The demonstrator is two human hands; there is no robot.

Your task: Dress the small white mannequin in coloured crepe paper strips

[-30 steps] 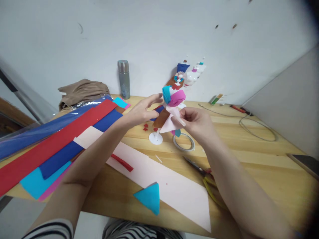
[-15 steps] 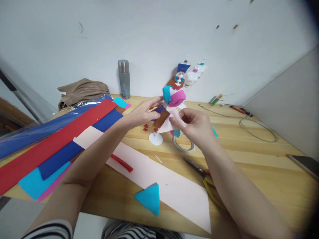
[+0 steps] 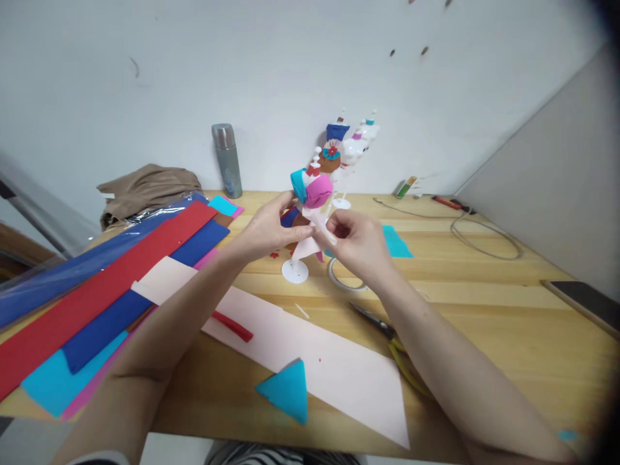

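A miniature dress form on a round white base (image 3: pixel 294 272) stands in front of me, its bodice wrapped in cyan and magenta crepe paper (image 3: pixel 318 191). My left hand (image 3: pixel 275 223) steadies it from the left, thumb in front and fingers partly hidden behind it. A pale pink crepe paper piece (image 3: pixel 306 247) hangs at its waist. Between thumb and fingers, my right hand (image 3: pixel 357 236) pinches this pink piece on the right side. Behind it are more miniature dress forms (image 3: pixel 338 132) with coloured paper. Scissors (image 3: pixel 382 326) with yellow handles lie near my right forearm.
A tape roll (image 3: pixel 346 276) lies below my right hand. Pink paper strip (image 3: pixel 339 368), cyan triangle (image 3: pixel 289 391) and cyan piece (image 3: pixel 397 241) rest on the table. Red (image 3: pixel 116 268) and blue (image 3: pixel 106 326) strips fill the left. Bottle (image 3: pixel 227 161), cable (image 3: pixel 477 239) and phone (image 3: pixel 586 302) stand or lie farther out.
The view has turned slightly right. My right hand has shifted left with the pink paper, uncovering more of the cyan piece. The dress form's white neck and red collar now show.
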